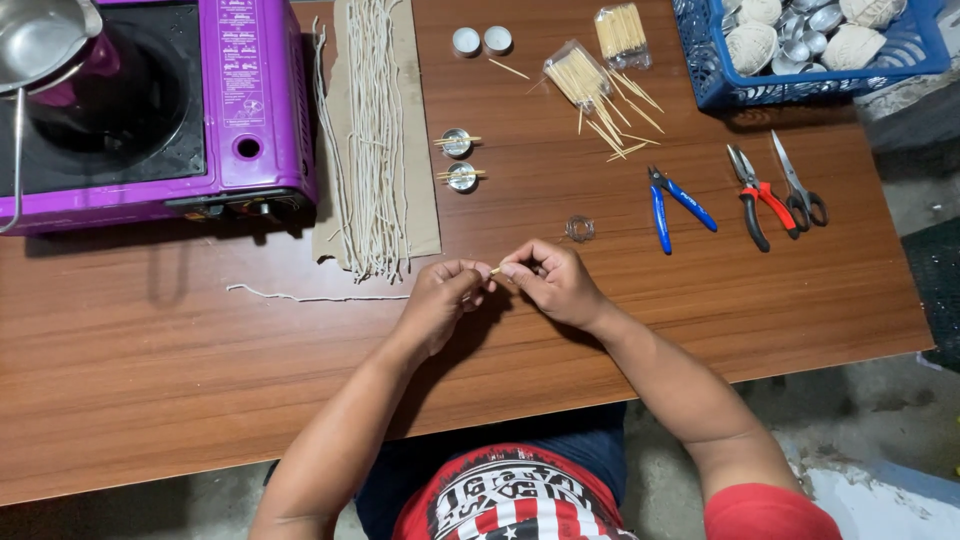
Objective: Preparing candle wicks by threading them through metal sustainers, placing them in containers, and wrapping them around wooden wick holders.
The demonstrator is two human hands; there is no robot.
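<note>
- Sitting at the far left, a purple camp stove (150, 110) carries a metal pot (40, 40).
- Beside it, cut white wicks (372, 130) lie bundled on cardboard (425, 200), and one loose wick (300, 297) lies on the wooden table (150, 360).
- Two small metal cups (459, 160) already have toothpicks laid across them, so two look prepared; two more cups (481, 40) sit bare, and many wait in the blue basket (715, 70).
- The left hand (440, 300) and right hand (550, 280) meet at the table's middle, fingertips pinched shut on a toothpick (495, 270) held between them.
- Toothpick packs (590, 70), blue pliers (675, 205), red pliers (760, 195) and scissors (800, 185) lie untouched to the right.
</note>
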